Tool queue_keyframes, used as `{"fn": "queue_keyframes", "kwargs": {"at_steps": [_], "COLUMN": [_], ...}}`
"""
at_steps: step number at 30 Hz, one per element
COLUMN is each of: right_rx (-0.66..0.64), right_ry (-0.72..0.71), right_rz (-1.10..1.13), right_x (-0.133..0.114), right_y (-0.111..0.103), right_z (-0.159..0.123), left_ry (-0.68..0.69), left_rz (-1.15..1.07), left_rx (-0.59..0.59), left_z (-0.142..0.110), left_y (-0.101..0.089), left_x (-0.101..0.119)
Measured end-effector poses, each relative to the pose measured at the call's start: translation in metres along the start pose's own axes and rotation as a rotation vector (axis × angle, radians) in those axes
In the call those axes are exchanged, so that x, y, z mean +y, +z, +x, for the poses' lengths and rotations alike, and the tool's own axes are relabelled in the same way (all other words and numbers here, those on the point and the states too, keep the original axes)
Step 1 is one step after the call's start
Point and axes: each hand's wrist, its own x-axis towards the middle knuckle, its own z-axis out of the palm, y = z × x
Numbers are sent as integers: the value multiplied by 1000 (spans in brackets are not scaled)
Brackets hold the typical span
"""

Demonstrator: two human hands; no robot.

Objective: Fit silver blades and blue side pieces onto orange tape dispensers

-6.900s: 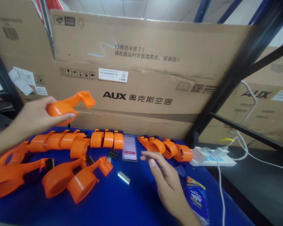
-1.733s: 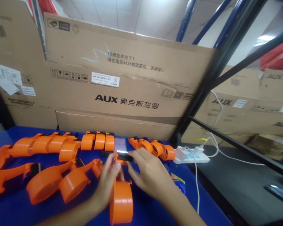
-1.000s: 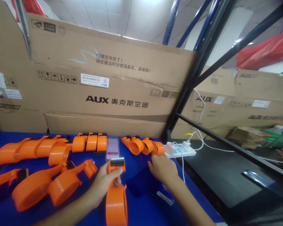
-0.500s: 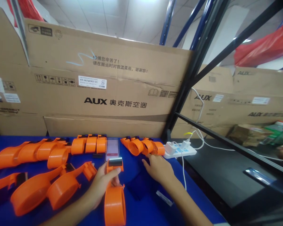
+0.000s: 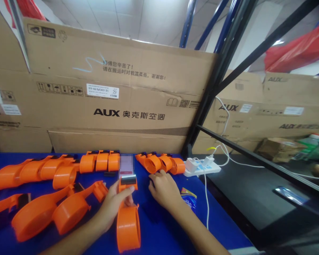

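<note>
- Head view: Our left hand [image 5: 114, 205] pinches the neck of an orange tape dispenser [image 5: 128, 221] at about 6 o'clock on the blue worktop [image 5: 159, 233], thumb laid across the top just below its black roller head [image 5: 128, 180]; the round drum stands on edge toward us, which appears to keep the head end up and open to reach.
- Head view: Our right hand [image 5: 163, 189] rests palm down on the worktop just to the right of that head, fingers loosely curled and holding nothing we can make out.
- Head view: More orange dispensers [image 5: 42, 212] lie at 8 o'clock, and rows of them [image 5: 101, 162] line the back edge on either side of a phone [image 5: 126, 165].
- Head view: A blue packet [image 5: 188, 196] lies at 4 o'clock, a white power strip [image 5: 202, 167] at 2 o'clock on a dark shelf.
- Head view: Large cardboard cartons [image 5: 117, 95] wall off the back, with dark steel racking [image 5: 218, 78] running up to a tiled ceiling.
</note>
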Motion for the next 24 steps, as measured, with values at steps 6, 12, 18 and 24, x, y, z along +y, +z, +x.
{"fn": "queue_keyframes", "kwargs": {"at_steps": [6, 12, 18, 24], "right_rx": [177, 274, 369, 469], "right_ry": [40, 1, 1, 20], "right_rz": [420, 1103, 1269, 1282], "right_x": [-1, -17, -38, -52], "right_y": [3, 12, 12, 23], "right_z": [-3, -8, -11, -13], "left_ry": [49, 44, 68, 57], "left_rz": [33, 36, 25, -5], "left_rx": [47, 81, 63, 37], "left_z": [8, 13, 12, 6], "left_y": [-7, -10, -9, -5], "left_x": [0, 1, 1, 1]}}
